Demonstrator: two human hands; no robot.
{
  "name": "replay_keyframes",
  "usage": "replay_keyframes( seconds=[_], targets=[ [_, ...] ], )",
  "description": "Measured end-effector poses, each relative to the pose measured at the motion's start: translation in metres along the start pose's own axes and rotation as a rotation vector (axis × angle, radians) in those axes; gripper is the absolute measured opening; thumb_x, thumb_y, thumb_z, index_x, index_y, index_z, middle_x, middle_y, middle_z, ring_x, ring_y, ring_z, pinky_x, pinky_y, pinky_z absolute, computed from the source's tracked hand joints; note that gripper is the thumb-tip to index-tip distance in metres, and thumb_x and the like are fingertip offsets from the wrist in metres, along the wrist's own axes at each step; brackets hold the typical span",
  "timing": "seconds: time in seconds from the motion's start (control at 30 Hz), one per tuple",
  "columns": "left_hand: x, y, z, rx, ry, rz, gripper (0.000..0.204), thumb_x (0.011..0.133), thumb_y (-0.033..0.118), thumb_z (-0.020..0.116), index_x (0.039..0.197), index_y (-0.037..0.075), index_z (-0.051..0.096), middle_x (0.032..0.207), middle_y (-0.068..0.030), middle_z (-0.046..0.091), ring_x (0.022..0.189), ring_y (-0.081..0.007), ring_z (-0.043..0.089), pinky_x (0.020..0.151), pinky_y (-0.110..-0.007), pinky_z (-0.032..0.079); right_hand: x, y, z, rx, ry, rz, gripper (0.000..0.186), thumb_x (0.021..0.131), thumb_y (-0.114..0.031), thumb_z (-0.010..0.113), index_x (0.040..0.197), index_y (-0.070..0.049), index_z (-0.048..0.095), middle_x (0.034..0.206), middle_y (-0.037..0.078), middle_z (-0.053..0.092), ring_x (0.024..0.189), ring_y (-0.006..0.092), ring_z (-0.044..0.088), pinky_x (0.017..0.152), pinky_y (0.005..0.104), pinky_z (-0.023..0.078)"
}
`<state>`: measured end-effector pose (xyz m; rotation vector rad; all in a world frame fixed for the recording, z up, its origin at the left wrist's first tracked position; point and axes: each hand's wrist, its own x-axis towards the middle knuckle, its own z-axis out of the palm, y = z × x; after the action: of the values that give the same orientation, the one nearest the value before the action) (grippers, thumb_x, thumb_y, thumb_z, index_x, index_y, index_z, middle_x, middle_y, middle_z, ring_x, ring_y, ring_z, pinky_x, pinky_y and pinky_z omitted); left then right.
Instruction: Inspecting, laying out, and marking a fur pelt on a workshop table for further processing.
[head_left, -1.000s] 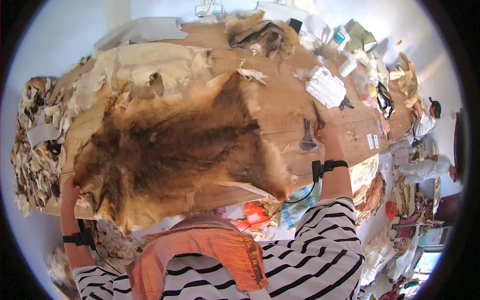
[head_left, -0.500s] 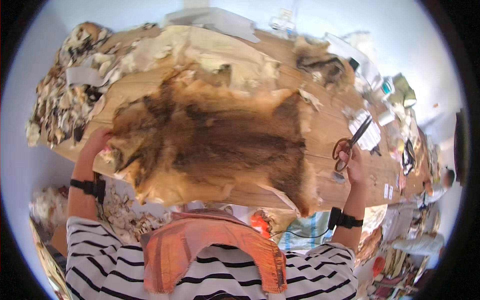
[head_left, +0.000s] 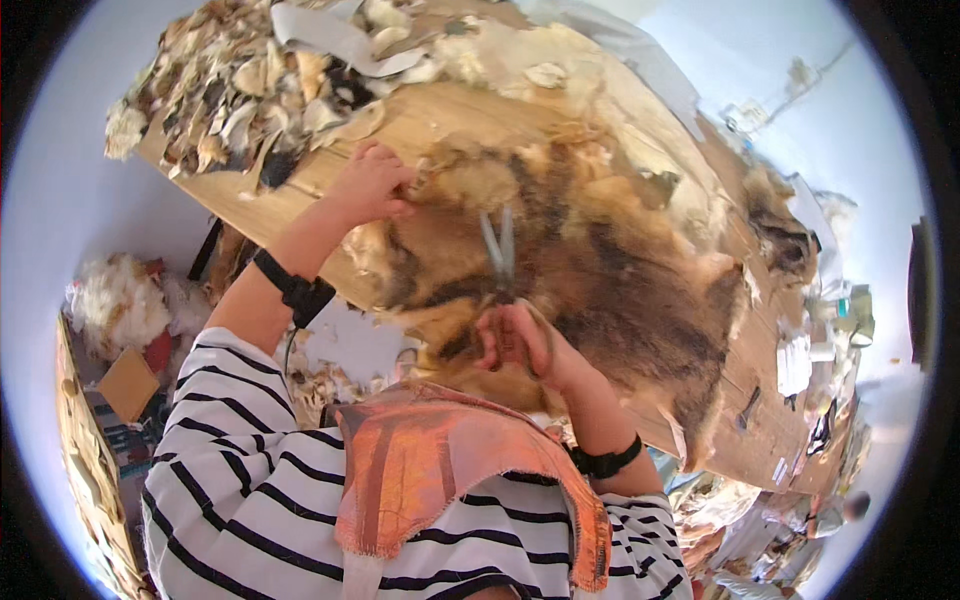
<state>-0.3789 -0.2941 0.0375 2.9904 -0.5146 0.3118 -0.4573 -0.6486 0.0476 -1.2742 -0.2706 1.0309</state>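
Note:
A brown and tan fur pelt (head_left: 640, 330) lies spread on the wooden worktable (head_left: 760, 350), reaching over its near edge. My left hand (head_left: 372, 182) has its fingers bent on the far-left edge of the pelt, pinching the fur. My right hand (head_left: 515, 340) grips a pair of scissors (head_left: 504, 250) by the handles, low over the near middle of the pelt; the slightly parted blades point away from me, below and right of my left hand. A dark flat tool (head_left: 746, 408) rests on the boards right of the pelt.
Mixed fur scraps (head_left: 230, 90) are heaped at the table's far left. A pale hide (head_left: 640, 120) lies behind the pelt, a darker fur piece (head_left: 780, 220) farther right. White fluff (head_left: 120, 310) sits below the table on the left. Another person (head_left: 838, 515) is at the far right.
The view has swung left. My right hand picked up the scissors and carried them from right of the pelt to over it. My left hand has moved forward along the pelt's edge.

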Motion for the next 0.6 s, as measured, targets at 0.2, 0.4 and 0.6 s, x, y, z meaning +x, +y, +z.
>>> replay_keyframes(
  seconds=[0.2,0.4,0.6],
  targets=[
    [-0.017,-0.038,0.001,-0.192,-0.001,0.095,0.025,0.082,0.032,0.070,0.094,0.012,0.064,0.091,-0.0043,0.066,0.100,-0.0264,0.058,0.096,-0.041,0.040,0.082,0.008,0.056,0.259,-0.012,0.251,0.071,0.097,-0.067,0.030,0.107,-0.001,0.054,0.082,0.007,0.056,0.074,0.0207,0.059,0.082,0.0391,0.054],
    [-0.022,-0.035,-0.012,-0.286,0.097,0.131,0.018,0.083,0.027,0.069,0.091,0.012,0.061,0.087,-0.0043,0.064,0.091,-0.0253,0.061,0.090,-0.038,0.042,0.116,-0.002,0.080,0.325,-0.043,0.271,0.076,0.094,-0.072,0.031,0.106,0.000,0.053,0.079,0.006,0.054,0.073,0.0209,0.058,0.080,0.0394,0.054],
    [-0.028,-0.025,-0.024,-0.325,0.152,0.212,0.016,0.081,0.020,0.070,0.090,0.012,0.059,0.085,-0.0046,0.062,0.088,-0.0257,0.060,0.088,-0.039,0.042,0.146,-0.002,0.092,0.330,0.140,0.237,0.073,0.093,-0.074,0.032,0.096,-0.005,0.054,0.072,0.004,0.052,0.065,0.0206,0.055,0.072,0.0388,0.054]
  ],
)
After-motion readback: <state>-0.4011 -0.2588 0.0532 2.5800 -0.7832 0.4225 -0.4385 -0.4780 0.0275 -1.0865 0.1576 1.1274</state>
